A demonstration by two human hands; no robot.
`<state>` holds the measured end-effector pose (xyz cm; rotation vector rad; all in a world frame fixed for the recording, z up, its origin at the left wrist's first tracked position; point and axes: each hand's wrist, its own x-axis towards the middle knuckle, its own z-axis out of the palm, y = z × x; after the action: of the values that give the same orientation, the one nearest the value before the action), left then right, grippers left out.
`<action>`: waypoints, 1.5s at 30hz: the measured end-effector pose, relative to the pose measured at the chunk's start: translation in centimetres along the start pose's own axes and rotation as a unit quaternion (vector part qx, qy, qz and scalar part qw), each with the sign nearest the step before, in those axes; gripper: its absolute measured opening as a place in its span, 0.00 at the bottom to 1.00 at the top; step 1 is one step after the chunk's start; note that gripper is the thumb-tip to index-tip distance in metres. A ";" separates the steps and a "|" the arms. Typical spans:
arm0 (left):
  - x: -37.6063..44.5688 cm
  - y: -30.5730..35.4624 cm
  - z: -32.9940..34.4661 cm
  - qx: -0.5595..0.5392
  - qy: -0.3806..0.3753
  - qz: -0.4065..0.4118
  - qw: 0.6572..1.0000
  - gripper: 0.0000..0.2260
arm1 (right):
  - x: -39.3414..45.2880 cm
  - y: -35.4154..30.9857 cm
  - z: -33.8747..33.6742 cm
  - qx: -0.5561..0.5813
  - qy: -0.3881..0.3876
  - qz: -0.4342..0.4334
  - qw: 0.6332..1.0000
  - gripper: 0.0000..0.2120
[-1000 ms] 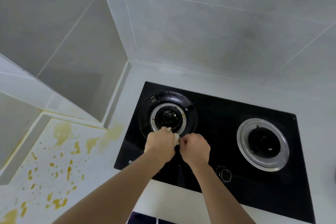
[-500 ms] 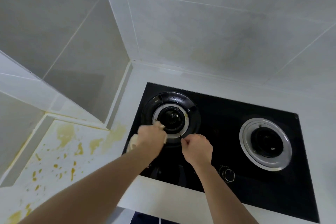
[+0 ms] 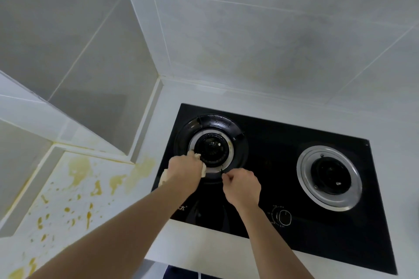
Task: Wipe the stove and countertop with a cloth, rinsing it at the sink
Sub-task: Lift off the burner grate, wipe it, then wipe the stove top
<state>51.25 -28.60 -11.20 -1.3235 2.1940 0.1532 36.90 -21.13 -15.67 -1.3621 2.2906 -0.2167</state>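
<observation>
The left hand (image 3: 184, 171), gripping the cloth (image 3: 163, 178), has slid to the burner's (image 3: 212, 147) 8 o'clock; the right hand (image 3: 242, 187) is pinching its ring, so wiping is advancing.

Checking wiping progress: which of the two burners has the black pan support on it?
The left burner, at the hands. A black pan support rings it; the right burner shows only its bare silver ring.

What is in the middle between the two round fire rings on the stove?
Nothing sits there. Between the left burner and the right burner the head view shows only bare black stove glass.
</observation>
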 end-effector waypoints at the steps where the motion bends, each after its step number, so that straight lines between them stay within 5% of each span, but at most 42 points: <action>1: -0.1 0.7 -0.2 0.005 0.001 0.008 1.000 0.19 | -0.1 -0.2 0.0 0.005 -0.005 0.008 1.000 0.15; 6: -0.9 4.8 0.4 -0.045 0.026 0.065 0.997 0.19 | -0.5 0.1 0.0 0.016 -0.011 0.028 0.999 0.18; 12: 0.4 -0.6 -0.6 -0.004 0.002 -0.020 1.000 0.20 | -0.3 -0.1 0.2 -0.010 -0.007 -0.003 1.000 0.15; 17: -0.1 5.0 0.0 -0.043 0.002 0.041 0.998 0.18 | -0.3 0.0 0.4 -0.033 -0.003 0.004 0.999 0.16; 24: 0.6 -0.9 -0.4 0.019 0.003 0.001 1.000 0.21 | -0.2 0.1 0.3 -0.040 0.010 -0.027 0.999 0.14; 31: -0.2 4.4 0.5 -0.129 0.003 0.033 0.991 0.15 | 0.1 0.3 0.4 -0.047 0.013 -0.026 0.998 0.16; 37: 0.1 -1.6 -1.3 -0.017 -0.024 0.051 0.998 0.15 | 0.0 0.8 0.0 -0.076 0.027 -0.061 0.995 0.11; 40: 0.2 -4.6 -1.7 -0.215 -0.108 0.091 0.966 0.07 | 0.2 1.7 -0.2 -0.057 0.041 -0.064 0.996 0.10; 42: -0.2 -6.6 -2.1 -0.413 -0.138 0.099 0.895 0.11 | 1.1 2.8 -0.7 -0.059 0.049 -0.076 0.994 0.09; 44: -0.9 -8.3 -2.1 -0.475 -0.101 0.092 0.869 0.17 | 2.3 3.6 -1.4 -0.083 0.040 -0.096 0.991 0.10; 45: -0.7 -9.0 -2.1 -0.451 -0.056 0.082 0.887 0.16 | 3.0 3.5 -2.0 -0.099 0.036 -0.102 0.989 0.10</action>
<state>58.27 -33.40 -7.44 -1.4921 2.1851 1.4201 32.05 -22.21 -16.13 -1.7170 2.2802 -0.1066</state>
